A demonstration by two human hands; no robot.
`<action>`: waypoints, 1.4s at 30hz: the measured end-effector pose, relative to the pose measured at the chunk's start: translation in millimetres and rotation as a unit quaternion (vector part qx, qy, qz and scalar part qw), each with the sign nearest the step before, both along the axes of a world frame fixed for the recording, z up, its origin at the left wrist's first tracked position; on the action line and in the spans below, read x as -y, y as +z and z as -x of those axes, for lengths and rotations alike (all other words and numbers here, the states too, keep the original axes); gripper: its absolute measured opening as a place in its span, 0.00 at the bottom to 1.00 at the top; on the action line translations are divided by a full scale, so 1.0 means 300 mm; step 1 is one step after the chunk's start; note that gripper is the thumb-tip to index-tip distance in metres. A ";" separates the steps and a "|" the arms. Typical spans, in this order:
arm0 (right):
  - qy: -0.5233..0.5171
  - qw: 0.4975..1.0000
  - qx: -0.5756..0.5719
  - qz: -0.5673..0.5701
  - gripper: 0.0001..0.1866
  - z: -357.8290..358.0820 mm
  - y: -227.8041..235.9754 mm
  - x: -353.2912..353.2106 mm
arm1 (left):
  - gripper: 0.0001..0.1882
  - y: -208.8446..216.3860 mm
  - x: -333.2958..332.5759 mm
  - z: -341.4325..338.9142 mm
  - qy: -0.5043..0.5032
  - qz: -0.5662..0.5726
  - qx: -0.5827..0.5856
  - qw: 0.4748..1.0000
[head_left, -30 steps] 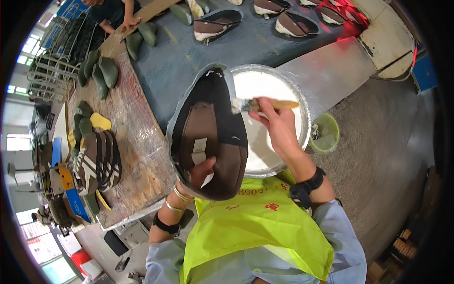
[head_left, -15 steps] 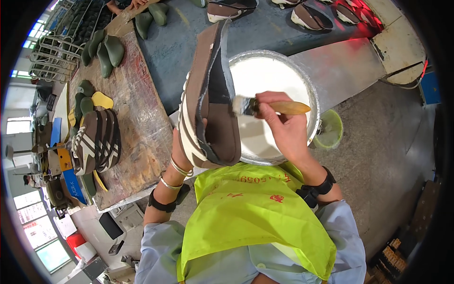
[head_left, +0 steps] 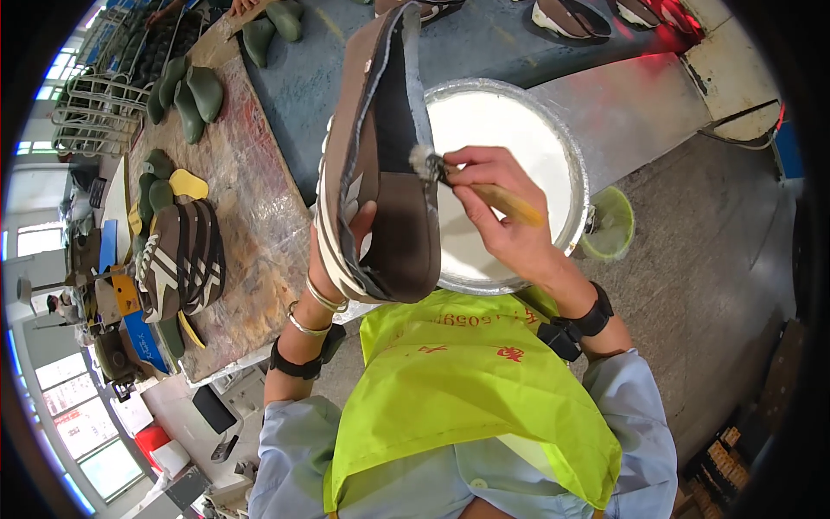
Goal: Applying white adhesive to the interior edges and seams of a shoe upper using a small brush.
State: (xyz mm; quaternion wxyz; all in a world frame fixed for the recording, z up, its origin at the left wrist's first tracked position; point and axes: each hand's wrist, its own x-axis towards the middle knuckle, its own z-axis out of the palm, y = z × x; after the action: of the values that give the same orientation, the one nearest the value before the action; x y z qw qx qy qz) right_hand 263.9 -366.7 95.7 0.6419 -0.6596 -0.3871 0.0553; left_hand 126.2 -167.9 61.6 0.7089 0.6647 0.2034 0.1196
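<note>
My left hand (head_left: 333, 255) grips a brown shoe upper (head_left: 356, 186) with white side stripes, its thumb reaching inside the opening. The upper is tilted with its open underside edge toward the right. Between the fingers of my right hand (head_left: 506, 203) is a paintbrush (head_left: 501, 204) with a wooden handle. Its whitish bristles touch the upper's inner edge, where a pale wet-looking band runs along the lining. Behind my right hand stands a round metal bucket (head_left: 581, 186) filled with white liquid.
Several brown shoe uppers (head_left: 180, 259) and green shoe lasts (head_left: 192, 99) lie on the worn board at left. More uppers (head_left: 566, 22) sit on the blue-grey belt ahead. A green bin (head_left: 609, 225) stands right of the bucket. Another person's hand (head_left: 244, 5) shows at the top.
The brush has moved from above the bucket's left side up and left onto the upper's edge. The upper has shifted slightly up, and my left thumb now shows inside it.
</note>
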 end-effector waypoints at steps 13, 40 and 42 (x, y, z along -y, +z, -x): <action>-0.085 0.981 -0.033 0.170 0.07 -0.047 -0.155 0.050 | 0.24 -0.175 -0.121 0.011 0.184 0.080 0.047 0.978; -0.072 0.987 -0.091 0.107 0.09 -0.057 -0.150 0.078 | 0.26 -0.203 -0.095 -0.054 0.066 -0.239 0.020 0.969; -0.093 0.959 -0.018 0.265 0.07 -0.064 -0.161 0.078 | 0.26 -0.201 -0.091 -0.039 0.072 -0.349 0.016 0.934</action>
State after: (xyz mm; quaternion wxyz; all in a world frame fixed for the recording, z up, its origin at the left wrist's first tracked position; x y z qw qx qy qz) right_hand 283.1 -390.1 47.3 0.4529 -0.8381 -0.2841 0.1084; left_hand 137.9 -140.7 1.2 0.4244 0.8520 0.1850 0.2443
